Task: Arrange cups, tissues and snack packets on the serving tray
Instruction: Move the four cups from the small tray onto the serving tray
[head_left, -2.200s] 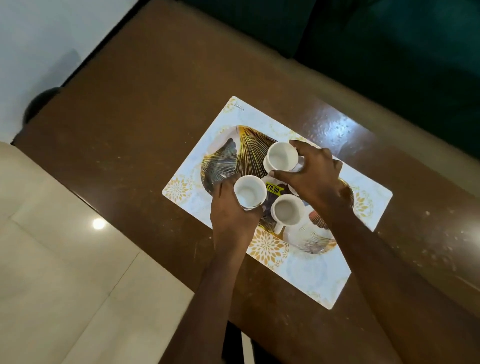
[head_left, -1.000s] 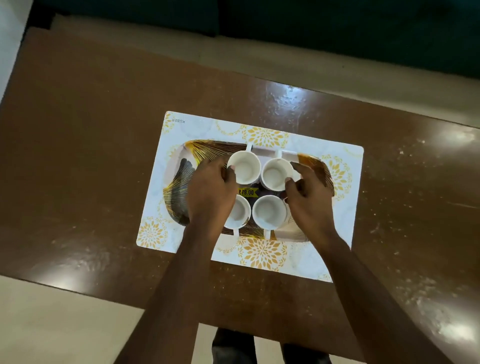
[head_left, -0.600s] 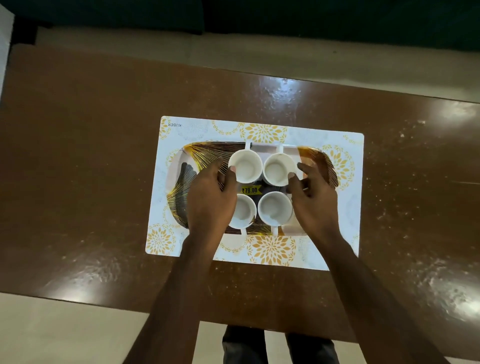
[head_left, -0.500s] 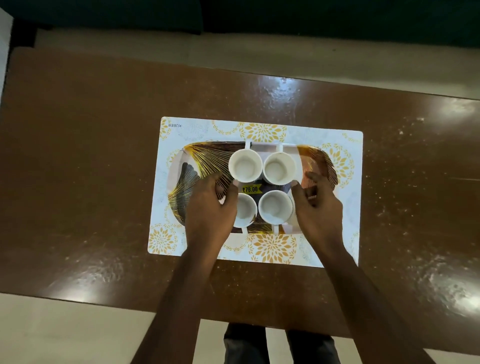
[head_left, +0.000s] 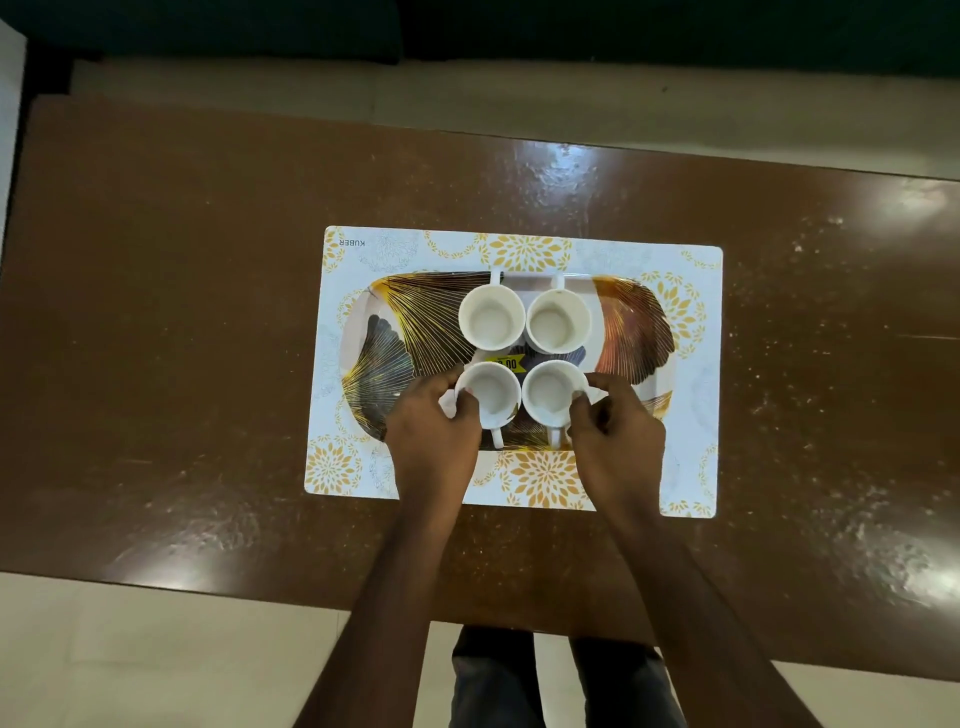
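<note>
Four cups (head_left: 523, 361) in square on tray (head_left: 400, 332) — tray on placemat (head_left: 696, 415), placemat on table (head_left: 182, 312).

Four white cups (head_left: 523, 361) stood on a tray (head_left: 410, 332) patterned with black and gold fan-shaped leaves (a rusty orange one to the right of the cups). A yellow price sticker (head_left: 504, 363) showed between the cups. Under the tray lay a white placemat (head_left: 696, 467) with yellow floral medallions, on a glossy brown table (head_left: 182, 338).

Four white cups (head_left: 490, 317), one serving tray (head_left: 395, 332), one placemat (head_left: 696, 467), one table (head_left: 182, 338), two hands (head_left: 434, 431).
</note>
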